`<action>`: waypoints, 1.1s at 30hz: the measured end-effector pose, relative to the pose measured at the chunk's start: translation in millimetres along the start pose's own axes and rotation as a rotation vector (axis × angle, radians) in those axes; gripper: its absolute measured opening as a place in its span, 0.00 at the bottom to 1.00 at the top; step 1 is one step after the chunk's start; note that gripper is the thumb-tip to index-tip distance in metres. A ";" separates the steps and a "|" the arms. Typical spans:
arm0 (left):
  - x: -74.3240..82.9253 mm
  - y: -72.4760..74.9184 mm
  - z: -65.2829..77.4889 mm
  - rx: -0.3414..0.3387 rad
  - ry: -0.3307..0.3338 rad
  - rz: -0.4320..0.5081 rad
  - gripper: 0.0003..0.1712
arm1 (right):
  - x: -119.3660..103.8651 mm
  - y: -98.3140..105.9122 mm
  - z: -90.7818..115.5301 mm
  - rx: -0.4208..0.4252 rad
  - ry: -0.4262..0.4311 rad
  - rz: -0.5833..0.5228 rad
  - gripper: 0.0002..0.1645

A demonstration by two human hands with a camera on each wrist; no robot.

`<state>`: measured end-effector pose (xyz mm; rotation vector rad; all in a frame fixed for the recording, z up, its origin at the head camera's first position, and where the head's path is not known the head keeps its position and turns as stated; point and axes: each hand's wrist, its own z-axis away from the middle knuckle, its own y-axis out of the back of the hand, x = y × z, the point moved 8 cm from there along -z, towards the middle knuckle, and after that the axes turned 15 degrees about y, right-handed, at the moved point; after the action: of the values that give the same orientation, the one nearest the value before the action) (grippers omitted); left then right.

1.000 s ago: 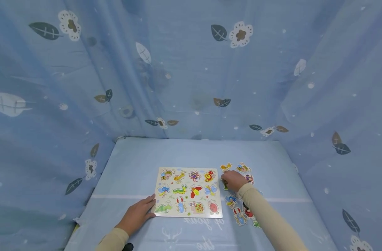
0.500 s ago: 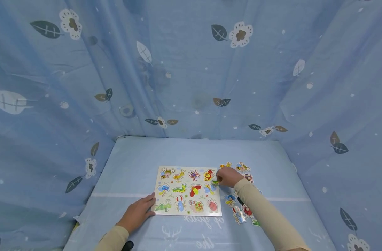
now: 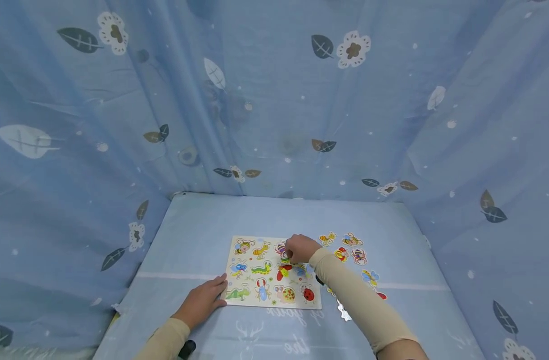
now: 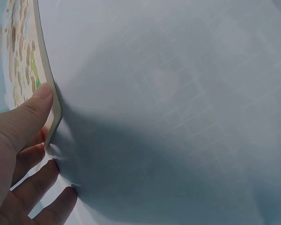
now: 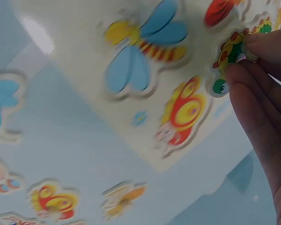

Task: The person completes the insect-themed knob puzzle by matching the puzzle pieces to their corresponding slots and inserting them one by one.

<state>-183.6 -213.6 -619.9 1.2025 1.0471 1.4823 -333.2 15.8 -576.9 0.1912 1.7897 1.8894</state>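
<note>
My right hand (image 3: pixel 302 249) is over the upper right part of a wooden insect puzzle board (image 3: pixel 301 306). It pinches a green and yellow caterpillar puzzle piece (image 5: pixel 232 49) between thumb and fingertips. In the right wrist view, the piece is just over the board, beside the printed butterfly (image 5: pixel 185 112); contact with the board cannot be told. My left hand (image 3: pixel 203 299) rests at the board's left edge near the front corner. In the left wrist view, its thumb (image 4: pixel 37 103) lies on the board's corner, the fingers extended along the side.
Right of the board lie several loose insect pieces, among them a bee (image 3: pixel 352 240), a spider (image 3: pixel 359 256), a butterfly (image 3: pixel 341 254) and a dragonfly (image 3: pixel 371 277). My right forearm hides others. A patterned blue curtain (image 3: pixel 265 115) surrounds the cloth-covered table (image 3: pixel 238 215).
My right hand has picked up the caterpillar piece from the loose pieces and carried it left over the board. The left hand keeps its place at the board's edge.
</note>
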 end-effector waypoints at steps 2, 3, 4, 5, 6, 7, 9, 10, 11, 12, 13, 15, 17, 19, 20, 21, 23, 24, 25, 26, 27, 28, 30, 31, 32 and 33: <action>1.5 -0.2 -0.5 0.003 0.000 -0.003 0.38 | -10.8 -1.3 -10.3 -0.013 0.018 0.010 0.15; 2.4 -0.1 -0.6 0.004 0.001 -0.005 0.39 | -15.8 -2.2 -15.1 -0.021 0.023 0.013 0.14; 2.9 -0.4 -1.0 0.005 0.003 -0.011 0.39 | -20.6 -3.6 -19.9 -0.030 0.029 0.017 0.15; 3.4 -0.8 -1.3 0.005 0.005 -0.013 0.39 | -25.1 -5.1 -24.4 -0.038 0.032 0.020 0.16; 3.6 -1.3 -1.6 0.005 0.006 -0.012 0.39 | -28.9 -7.1 -28.7 -0.045 0.035 0.027 0.17; 3.8 -1.8 -1.8 0.004 0.007 -0.013 0.39 | -32.8 -9.3 -32.9 -0.055 0.039 0.036 0.18; 4.0 -3.3 -2.2 0.001 0.008 -0.018 0.39 | -39.5 -14.2 -40.6 -0.057 0.052 0.054 0.20; 4.2 -3.8 -2.2 0.003 0.002 -0.020 0.39 | -42.6 -16.6 -44.0 -0.057 0.061 0.065 0.20; 4.6 -3.7 -2.0 0.004 -0.003 -0.019 0.39 | -45.1 -19.0 -47.1 -0.057 0.064 0.073 0.21; 4.9 -4.1 -1.9 0.007 -0.008 -0.021 0.39 | -47.4 -21.4 -49.9 -0.057 0.070 0.085 0.22; 5.1 -4.5 -2.1 0.009 -0.012 -0.026 0.39 | -50.0 -23.6 -52.5 -0.056 0.074 0.095 0.23; 5.3 -5.1 -1.8 0.015 -0.019 -0.027 0.38 | -54.8 -26.3 -56.3 -0.059 0.077 0.107 0.24; 5.4 -5.5 -1.4 0.021 -0.024 -0.028 0.38 | -58.7 -27.9 -59.2 -0.074 0.075 0.113 0.25; 5.1 -6.3 -1.3 0.024 -0.028 -0.029 0.38 | -61.5 -28.1 -60.9 -0.082 0.065 0.107 0.26; 4.8 -6.2 -1.0 0.026 -0.026 -0.026 0.38 | -62.5 -27.5 -61.5 -0.085 0.061 0.105 0.26; 4.6 -6.1 -1.0 0.028 -0.026 -0.027 0.38 | -62.8 -28.0 -62.3 -0.088 0.056 0.106 0.26; 3.9 -5.1 -1.0 0.032 -0.025 -0.024 0.38 | -62.8 -29.1 -63.6 -0.091 0.050 0.107 0.28; 3.5 -4.6 -1.1 0.034 -0.024 -0.023 0.38 | -62.8 -29.9 -64.5 -0.093 0.050 0.109 0.29; 3.1 -4.0 -1.2 0.034 -0.022 -0.021 0.38 | -62.8 -30.8 -65.4 -0.096 0.054 0.115 0.30; 2.6 -3.5 -1.2 0.034 -0.021 -0.018 0.38 | -62.8 -31.9 -66.3 -0.100 0.057 0.119 0.31; 2.2 -3.0 -1.2 0.034 -0.021 -0.016 0.39 | -62.7 -33.0 -67.2 -0.104 0.060 0.118 0.32; 1.5 -2.6 -1.1 0.032 -0.019 -0.015 0.39 | -63.5 -33.2 -67.8 -0.102 0.066 0.114 0.32; -0.1 -2.6 -1.1 0.028 -0.012 -0.015 0.39 | -64.6 -33.5 -69.8 -0.100 0.075 0.112 0.32; -0.8 -2.3 -1.0 0.028 -0.008 -0.014 0.39 | -65.0 -33.4 -70.4 -0.096 0.077 0.112 0.32; -1.5 -2.2 -0.7 0.028 -0.004 -0.015 0.39 | -65.6 -33.2 -71.0 -0.091 0.078 0.109 0.32; -2.2 -2.1 -0.5 0.028 0.000 -0.017 0.39 | -66.3 -32.9 -71.7 -0.085 0.079 0.107 0.32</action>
<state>-183.5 -215.3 -622.4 1.2103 1.0785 1.4585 -299.7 -78.9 -600.2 0.1871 1.7772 2.0707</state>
